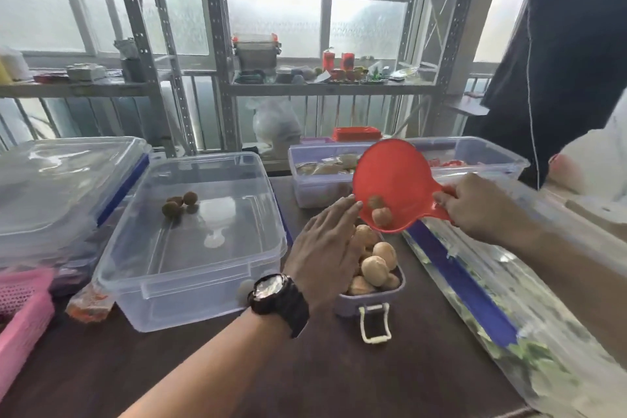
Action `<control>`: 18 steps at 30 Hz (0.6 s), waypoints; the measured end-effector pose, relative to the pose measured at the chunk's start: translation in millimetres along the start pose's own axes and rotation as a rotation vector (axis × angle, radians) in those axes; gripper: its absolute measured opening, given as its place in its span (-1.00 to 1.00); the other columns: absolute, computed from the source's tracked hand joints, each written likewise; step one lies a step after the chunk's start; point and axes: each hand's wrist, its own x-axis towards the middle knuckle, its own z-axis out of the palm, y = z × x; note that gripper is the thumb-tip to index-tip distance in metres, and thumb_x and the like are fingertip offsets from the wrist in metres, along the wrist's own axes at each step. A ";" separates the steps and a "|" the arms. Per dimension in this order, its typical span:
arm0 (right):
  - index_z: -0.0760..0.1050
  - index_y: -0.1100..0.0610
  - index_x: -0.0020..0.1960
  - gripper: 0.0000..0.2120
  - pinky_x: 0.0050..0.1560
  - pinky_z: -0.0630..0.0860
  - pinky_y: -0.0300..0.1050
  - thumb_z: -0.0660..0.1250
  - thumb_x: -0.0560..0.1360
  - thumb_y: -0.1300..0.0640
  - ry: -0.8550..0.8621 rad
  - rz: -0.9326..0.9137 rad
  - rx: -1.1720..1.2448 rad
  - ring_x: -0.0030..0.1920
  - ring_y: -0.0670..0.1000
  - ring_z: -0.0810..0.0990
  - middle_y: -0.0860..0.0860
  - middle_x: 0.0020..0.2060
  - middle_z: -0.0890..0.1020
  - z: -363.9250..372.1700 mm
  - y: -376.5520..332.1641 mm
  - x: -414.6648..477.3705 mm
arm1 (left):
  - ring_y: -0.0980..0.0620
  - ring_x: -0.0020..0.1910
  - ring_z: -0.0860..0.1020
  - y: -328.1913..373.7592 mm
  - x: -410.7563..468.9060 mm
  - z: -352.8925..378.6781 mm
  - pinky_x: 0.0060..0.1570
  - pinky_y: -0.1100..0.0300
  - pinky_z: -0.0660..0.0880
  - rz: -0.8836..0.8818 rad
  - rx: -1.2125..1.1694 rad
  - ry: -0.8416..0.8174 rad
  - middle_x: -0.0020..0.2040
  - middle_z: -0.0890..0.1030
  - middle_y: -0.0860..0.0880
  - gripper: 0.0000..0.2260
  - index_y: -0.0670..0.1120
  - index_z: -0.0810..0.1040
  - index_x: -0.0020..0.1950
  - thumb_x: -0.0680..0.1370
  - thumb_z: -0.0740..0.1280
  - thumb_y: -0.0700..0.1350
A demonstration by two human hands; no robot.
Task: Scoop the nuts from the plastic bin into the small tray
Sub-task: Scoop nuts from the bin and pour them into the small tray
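Two nuts (379, 210) in tilted scoop (393, 185), no legible writing

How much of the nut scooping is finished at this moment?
Mostly done: the small tray is heaped with nuts. In hand: the right hand tips the red scoop with two nuts over it, the left hand shielding. Left: a few nuts in the plastic bin.

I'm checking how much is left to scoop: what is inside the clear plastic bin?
The clear plastic bin holds only a few dark nuts, clustered near its far left corner; its floor is otherwise bare. Nothing covers them, and the blur hides their exact count.
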 end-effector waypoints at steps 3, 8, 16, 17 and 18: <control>0.56 0.09 -0.28 -0.70 -0.15 0.47 0.01 0.23 0.57 0.03 0.036 -0.042 -0.026 -0.25 0.12 0.55 0.02 -0.37 0.55 5.0 -3.3 2.6 | 0.11 0.57 0.12 -7.1 24.8 4.4 0.53 0.15 0.06 0.003 0.050 -0.139 0.61 0.16 0.07 -0.51 0.04 0.13 0.60 0.66 0.07 0.02; 0.39 -0.05 -0.31 -0.70 -0.18 0.41 -0.04 0.17 0.58 -0.07 0.050 -0.100 -0.089 -0.14 0.14 0.58 0.01 -0.25 0.57 9.1 -2.7 1.9 | 0.06 0.58 0.13 -9.3 44.2 10.5 0.51 0.13 0.05 -0.026 0.068 -0.214 0.61 0.16 0.03 -0.44 0.00 0.11 0.61 0.61 0.12 -0.04; 0.51 -0.01 -0.10 -0.70 -0.16 0.37 -0.03 0.07 0.61 -0.10 0.131 -0.197 -0.271 -0.05 0.15 0.60 0.04 -0.10 0.65 7.8 1.6 -6.2 | 0.04 0.58 0.12 -3.1 54.9 21.0 0.51 0.13 0.05 -0.095 0.054 -0.268 0.61 0.15 0.01 -0.43 -0.02 0.12 0.61 0.58 0.10 0.00; 0.50 -0.01 -0.11 -0.70 -0.16 0.36 -0.03 0.07 0.61 -0.10 0.131 -0.194 -0.270 -0.06 0.15 0.60 0.04 -0.11 0.65 7.5 1.2 -6.9 | 0.05 0.57 0.13 -2.4 55.4 20.9 0.50 0.13 0.06 -0.102 0.051 -0.272 0.61 0.17 0.01 -0.43 -0.02 0.14 0.60 0.59 0.11 0.00; 0.48 -0.01 -0.14 -0.71 -0.17 0.34 -0.04 0.07 0.61 -0.09 0.128 -0.189 -0.265 -0.07 0.15 0.60 0.04 -0.12 0.64 7.4 0.9 -7.4 | 0.04 0.57 0.15 -2.2 55.8 20.7 0.50 0.12 0.07 -0.105 0.050 -0.272 0.60 0.19 0.02 -0.44 -0.02 0.16 0.60 0.59 0.12 -0.01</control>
